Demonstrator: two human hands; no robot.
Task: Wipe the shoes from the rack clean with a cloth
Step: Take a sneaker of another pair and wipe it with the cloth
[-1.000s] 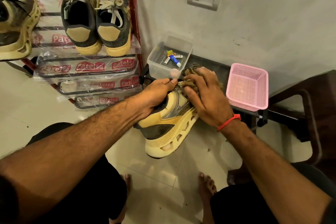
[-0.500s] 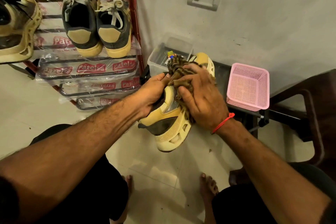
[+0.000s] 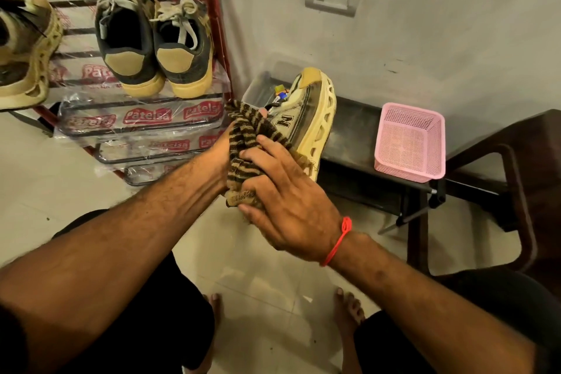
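Head view: holding 1 shoe (image 3: 306, 118) up in the air between the rack (image 3: 212, 9) and the dark counter (image 3: 358, 130), long axis running from the hands up and away toward the wall, heel end farthest and highest, chunky sole facing right. Gripping the near end with the left hand (image 3: 220, 150), mostly hidden under the striped cloth (image 3: 246, 143), so exact finger lay cannot be told. Clenching the cloth against the shoe's near part with the right hand (image 3: 285, 203), fingers curled over the fabric. Lying nearer the uncleaned far stretch: the right hand, so probably sliding it up along the axis toward the heel next. Sitting just behind the shoe: a clear tub (image 3: 261, 88) of small items, close enough to knock. Standing well to the right on the counter: a pink basket (image 3: 409, 143). Waiting on the rack: 2 dark shoes (image 3: 151, 48) side by side and 1 pale shoe (image 3: 24, 48) at the left edge.
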